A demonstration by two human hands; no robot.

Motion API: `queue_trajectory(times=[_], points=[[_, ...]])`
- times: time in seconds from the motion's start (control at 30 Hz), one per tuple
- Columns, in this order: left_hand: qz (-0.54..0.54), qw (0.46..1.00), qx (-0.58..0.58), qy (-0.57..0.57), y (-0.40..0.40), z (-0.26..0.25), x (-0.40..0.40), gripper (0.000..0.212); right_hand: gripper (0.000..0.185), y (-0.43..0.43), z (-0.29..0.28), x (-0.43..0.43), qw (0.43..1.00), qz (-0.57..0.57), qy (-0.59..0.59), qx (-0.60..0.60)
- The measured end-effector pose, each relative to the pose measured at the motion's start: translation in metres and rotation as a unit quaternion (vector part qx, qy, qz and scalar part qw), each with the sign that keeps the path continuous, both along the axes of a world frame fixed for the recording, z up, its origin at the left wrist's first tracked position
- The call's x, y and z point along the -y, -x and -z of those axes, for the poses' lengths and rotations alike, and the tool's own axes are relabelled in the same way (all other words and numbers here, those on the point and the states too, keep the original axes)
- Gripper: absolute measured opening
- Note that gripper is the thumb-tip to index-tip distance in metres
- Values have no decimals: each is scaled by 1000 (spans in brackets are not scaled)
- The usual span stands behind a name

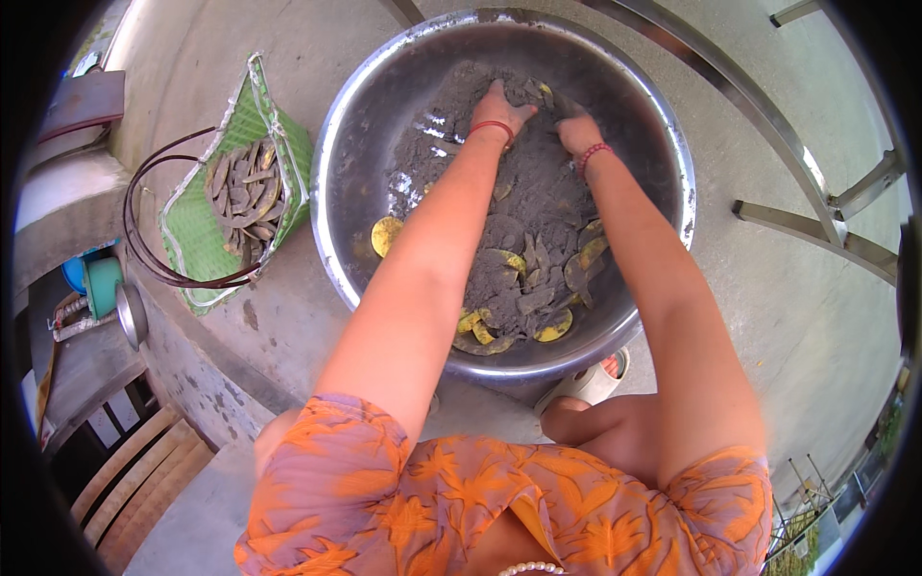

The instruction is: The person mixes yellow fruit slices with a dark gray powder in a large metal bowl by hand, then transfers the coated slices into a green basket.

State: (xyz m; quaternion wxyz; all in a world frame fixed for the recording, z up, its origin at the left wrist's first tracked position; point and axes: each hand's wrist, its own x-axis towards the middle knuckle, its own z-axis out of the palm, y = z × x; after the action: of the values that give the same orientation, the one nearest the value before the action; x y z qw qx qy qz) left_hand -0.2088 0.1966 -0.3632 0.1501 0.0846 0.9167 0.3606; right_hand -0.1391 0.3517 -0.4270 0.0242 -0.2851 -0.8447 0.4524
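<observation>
A wide stainless steel basin (328, 216) stands before me with grey ash-like powder (529, 165) spread over its inside. Both arms reach to its far part. My left hand (500, 115) has its fingertips sunk in the powder, the thumb held apart. Close by on the right, my right hand (578, 133) reaches down beside dark, coated pieces; its fingers are mostly hidden, so I cannot tell what it holds. In the near half lie several yellow crescent slices (555, 327) of a fruit or vegetable, many coated grey. One round yellow slice (386, 236) rests by the left wall.
Left of the basin sits a green woven basket (194, 248) with dark handles, holding grey-coated slices (248, 187). A metal frame (785, 144) curves along the right. A ledge, a teal basin (103, 288) and a small metal bowl (131, 317) are at far left.
</observation>
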Motion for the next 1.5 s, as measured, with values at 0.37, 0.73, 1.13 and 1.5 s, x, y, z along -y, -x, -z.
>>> queue_trajectory(times=[0.37,0.73,1.13,1.5], points=[[222,957,-128,137,-4,-40,88,42,31,-23,-60,6,917,-320,-150,184],[156,971,-104,146,0,-2,122,43,38,-57,-113,42,833,-469,-155,251],[381,910,130,98,-29,-38,119,51,33,12,-92,73,860,-408,-281,125],[515,827,111,197,-30,-61,110,50,44,-12,-85,61,929,-313,-155,123]])
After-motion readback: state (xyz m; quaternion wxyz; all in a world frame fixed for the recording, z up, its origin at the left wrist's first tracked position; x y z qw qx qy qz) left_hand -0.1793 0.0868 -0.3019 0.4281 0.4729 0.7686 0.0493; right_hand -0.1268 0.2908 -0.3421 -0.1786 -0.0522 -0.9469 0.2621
